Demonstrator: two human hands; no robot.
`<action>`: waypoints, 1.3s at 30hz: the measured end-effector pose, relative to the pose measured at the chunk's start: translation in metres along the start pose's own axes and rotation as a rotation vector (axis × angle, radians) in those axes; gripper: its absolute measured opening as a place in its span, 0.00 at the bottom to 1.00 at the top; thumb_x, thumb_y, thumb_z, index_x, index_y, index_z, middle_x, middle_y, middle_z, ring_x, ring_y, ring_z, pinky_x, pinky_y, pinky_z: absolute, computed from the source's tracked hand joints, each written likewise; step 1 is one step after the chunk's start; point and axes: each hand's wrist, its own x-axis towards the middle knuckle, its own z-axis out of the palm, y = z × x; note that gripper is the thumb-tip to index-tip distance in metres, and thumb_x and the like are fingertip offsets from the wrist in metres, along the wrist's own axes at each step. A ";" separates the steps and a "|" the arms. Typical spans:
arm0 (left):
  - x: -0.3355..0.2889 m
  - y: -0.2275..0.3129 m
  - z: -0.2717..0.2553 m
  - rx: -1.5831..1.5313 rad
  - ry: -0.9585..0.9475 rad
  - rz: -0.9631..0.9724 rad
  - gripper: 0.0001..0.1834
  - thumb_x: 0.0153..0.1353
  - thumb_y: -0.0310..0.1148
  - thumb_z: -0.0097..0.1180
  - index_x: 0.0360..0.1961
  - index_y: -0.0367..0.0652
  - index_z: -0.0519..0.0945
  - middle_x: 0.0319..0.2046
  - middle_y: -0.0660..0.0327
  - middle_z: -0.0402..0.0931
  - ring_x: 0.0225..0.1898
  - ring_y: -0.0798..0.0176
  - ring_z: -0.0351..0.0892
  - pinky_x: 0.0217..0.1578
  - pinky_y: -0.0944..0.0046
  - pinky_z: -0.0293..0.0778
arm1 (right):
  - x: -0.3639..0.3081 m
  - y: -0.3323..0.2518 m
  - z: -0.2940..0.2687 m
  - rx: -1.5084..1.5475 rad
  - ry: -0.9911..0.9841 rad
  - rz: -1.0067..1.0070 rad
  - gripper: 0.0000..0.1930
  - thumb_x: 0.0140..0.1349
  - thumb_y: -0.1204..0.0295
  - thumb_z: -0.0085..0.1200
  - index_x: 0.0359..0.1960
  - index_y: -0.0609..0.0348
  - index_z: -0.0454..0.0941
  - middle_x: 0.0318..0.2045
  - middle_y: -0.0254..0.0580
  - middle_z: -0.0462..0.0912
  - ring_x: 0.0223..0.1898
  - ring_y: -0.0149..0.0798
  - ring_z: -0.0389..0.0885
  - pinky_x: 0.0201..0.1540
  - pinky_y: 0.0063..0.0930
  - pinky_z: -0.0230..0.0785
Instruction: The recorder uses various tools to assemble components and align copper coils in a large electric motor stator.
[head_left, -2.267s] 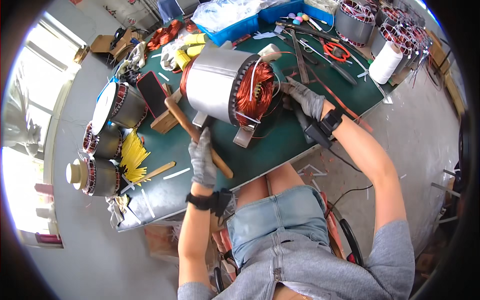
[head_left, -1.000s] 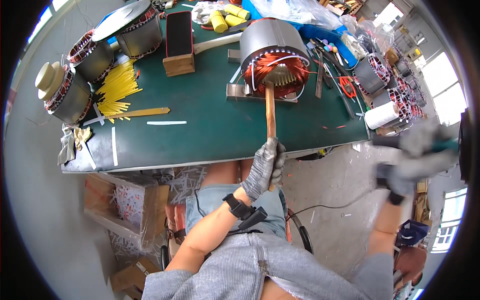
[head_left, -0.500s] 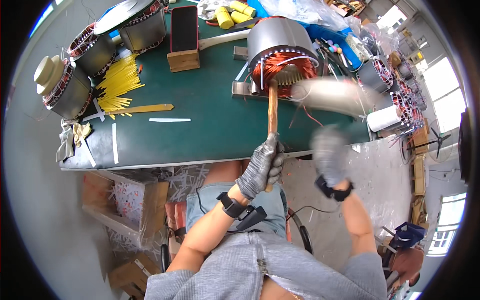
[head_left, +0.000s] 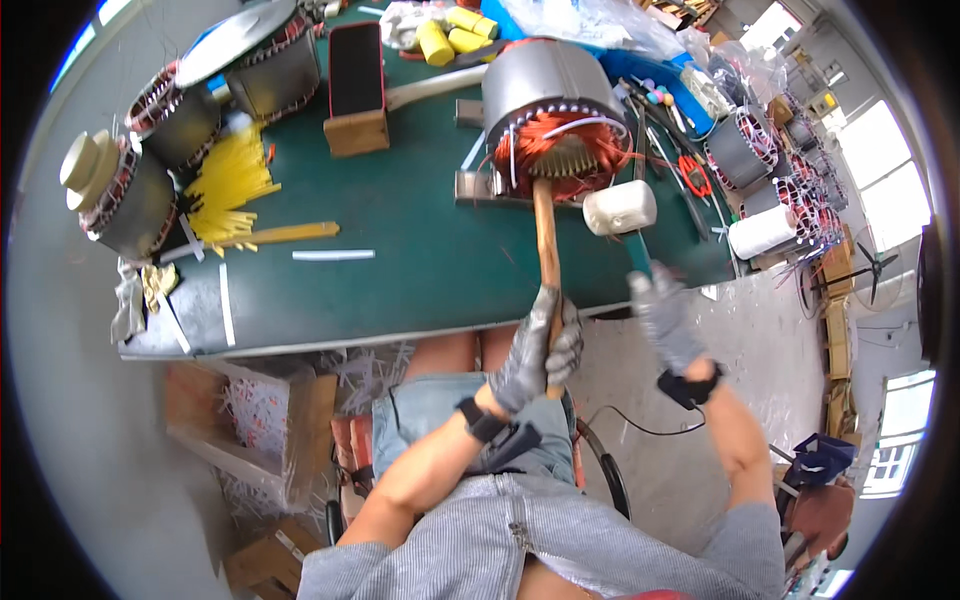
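My left hand (head_left: 538, 350), in a grey glove, is closed around a long wooden stick (head_left: 546, 235). The stick's far end reaches the opening of a grey metal motor stator (head_left: 550, 90) lying on its side, by the copper-orange windings (head_left: 600, 150). My right hand (head_left: 668, 318), gloved too and slightly blurred, grips a mallet by its thin handle. The mallet's white head (head_left: 620, 208) is beside the stator's lower right, apart from the stick. Whether it touches the windings I cannot tell. Metal blocks (head_left: 475, 186) sit under the stator.
Several other stators (head_left: 130, 205) stand at the left, near yellow strips (head_left: 230, 180). A phone (head_left: 356, 70) leans in a wooden stand (head_left: 357, 132). On the right are red-handled pliers (head_left: 694, 175), other tools, a blue tray (head_left: 690, 95) and a white roll (head_left: 760, 236). A box of scraps (head_left: 285, 420) sits below the table.
The mallet, a blur before, now shows clearly, its head close to the stator's lower right. My left hand still holds the stick, and the whole view has shifted slightly.
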 end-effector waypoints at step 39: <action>0.070 0.155 0.115 2.526 0.720 0.964 0.40 0.38 0.28 0.65 0.55 0.43 0.61 0.55 0.50 0.64 0.41 0.45 0.76 0.39 0.53 0.73 | 0.127 0.018 0.044 0.821 0.342 -0.141 0.18 0.64 0.62 0.45 0.48 0.61 0.71 0.37 0.37 0.76 0.42 0.27 0.70 0.47 0.21 0.63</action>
